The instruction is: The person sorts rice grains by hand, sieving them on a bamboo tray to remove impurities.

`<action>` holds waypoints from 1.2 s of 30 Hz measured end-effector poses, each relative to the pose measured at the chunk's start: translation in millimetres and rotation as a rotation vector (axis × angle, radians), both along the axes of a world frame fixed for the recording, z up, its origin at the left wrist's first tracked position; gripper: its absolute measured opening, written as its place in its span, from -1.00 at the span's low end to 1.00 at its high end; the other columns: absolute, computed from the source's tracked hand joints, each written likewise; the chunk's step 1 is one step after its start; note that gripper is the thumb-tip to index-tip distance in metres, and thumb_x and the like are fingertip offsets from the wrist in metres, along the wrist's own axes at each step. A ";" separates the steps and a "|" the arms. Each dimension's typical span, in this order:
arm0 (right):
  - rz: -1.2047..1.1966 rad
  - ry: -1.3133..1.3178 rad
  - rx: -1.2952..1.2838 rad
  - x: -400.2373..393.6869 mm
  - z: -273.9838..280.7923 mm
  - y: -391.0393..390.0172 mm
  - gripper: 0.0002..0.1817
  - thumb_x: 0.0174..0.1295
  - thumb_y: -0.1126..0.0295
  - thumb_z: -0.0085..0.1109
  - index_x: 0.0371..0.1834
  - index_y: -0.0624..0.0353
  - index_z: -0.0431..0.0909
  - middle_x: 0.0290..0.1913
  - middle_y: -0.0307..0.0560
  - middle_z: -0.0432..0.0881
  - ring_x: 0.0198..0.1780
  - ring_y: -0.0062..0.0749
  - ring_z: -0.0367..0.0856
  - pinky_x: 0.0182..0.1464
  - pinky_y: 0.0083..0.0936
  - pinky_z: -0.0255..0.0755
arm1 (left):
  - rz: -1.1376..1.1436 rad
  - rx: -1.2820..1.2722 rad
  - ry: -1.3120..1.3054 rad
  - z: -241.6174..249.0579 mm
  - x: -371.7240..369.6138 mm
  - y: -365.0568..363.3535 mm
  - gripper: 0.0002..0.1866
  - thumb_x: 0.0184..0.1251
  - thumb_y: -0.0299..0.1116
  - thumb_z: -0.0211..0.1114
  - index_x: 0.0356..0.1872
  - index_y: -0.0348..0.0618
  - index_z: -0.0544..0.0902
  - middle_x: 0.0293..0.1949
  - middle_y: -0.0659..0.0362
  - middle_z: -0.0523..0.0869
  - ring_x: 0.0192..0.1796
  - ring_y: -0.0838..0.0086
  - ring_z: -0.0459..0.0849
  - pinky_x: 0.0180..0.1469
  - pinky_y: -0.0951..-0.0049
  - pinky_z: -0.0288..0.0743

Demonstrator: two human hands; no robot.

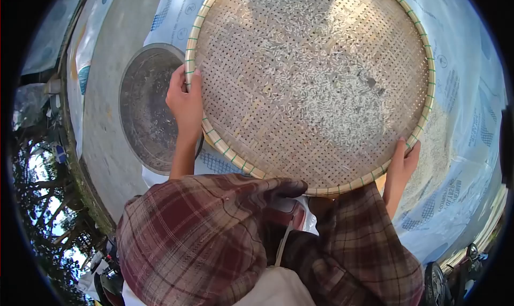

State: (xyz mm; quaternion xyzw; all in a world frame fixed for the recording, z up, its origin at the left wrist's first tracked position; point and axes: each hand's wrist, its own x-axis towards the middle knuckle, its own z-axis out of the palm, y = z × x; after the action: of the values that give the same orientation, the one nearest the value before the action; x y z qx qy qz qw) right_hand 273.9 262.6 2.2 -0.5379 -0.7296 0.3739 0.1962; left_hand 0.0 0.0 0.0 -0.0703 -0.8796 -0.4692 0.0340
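Note:
A large round woven bamboo tray [235, 113] with a green-stitched rim fills the upper middle of the head view. Small pale pieces [342, 102] are scattered over it, thickest right of its centre, with a few dark bits among them. My left hand [186, 97] grips the tray's left rim, thumb on the inner side. Lower down, at the right rim, my right hand [402, 160] holds the tray from its edge. Both hands' other fingers are partly hidden by the rim.
A dark round basin [144, 102] lies left of the tray, partly covered by it. Blue-white printed sheets [466, 119] spread beneath and to the right, with pale grains [431, 156] on them. Concrete ground [101, 124] is at left, motorcycles [436, 284] at lower right.

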 end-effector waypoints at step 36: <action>0.012 -0.056 -0.146 8.5 8.5 13.0 -0.73 0.20 0.30 0.05 -0.33 0.35 0.37 -0.62 -0.18 0.39 -0.56 -0.59 0.27 -0.51 -0.55 0.17 | -0.139 -0.033 -0.082 -5.2 -19.0 17.3 -0.66 0.20 -0.39 0.24 -0.04 -0.36 0.50 -0.36 0.16 0.62 -0.37 0.62 0.53 -0.31 0.63 0.41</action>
State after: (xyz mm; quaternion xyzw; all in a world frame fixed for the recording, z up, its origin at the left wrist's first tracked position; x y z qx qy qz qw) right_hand 282.4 275.6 10.7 -0.5565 -0.7089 0.4122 0.1338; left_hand -19.0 17.3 -5.2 -0.1126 -0.8808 -0.4584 -0.0359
